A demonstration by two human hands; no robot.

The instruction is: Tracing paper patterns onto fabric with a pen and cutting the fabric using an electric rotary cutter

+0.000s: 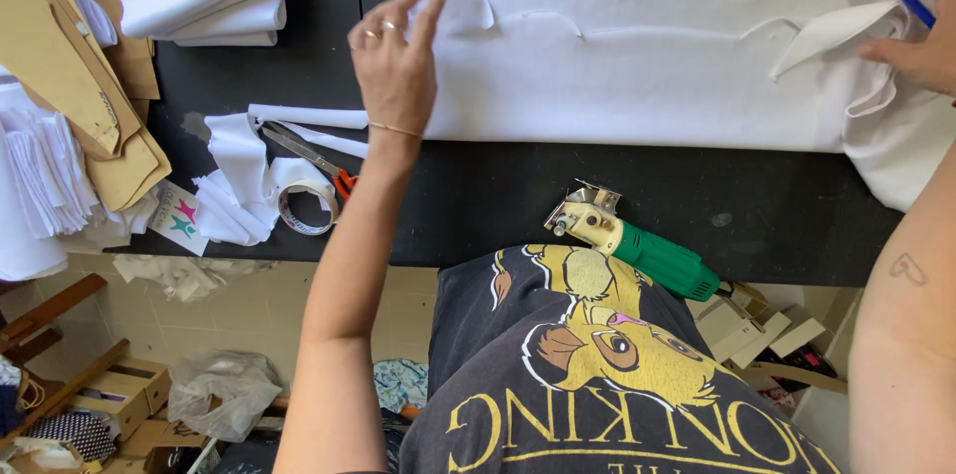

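My arms are bare. My left hand [393,61] wears rings and a thin wrist chain; my dark T-shirt [597,374] carries a yellow cartoon lion; a small tattoo [907,268] marks my right arm.

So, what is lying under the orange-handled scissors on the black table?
The scissors lie on white fabric scraps, beside a tape roll. The scraps rest on the black table. Anything beneath the scraps is covered and cannot be seen.
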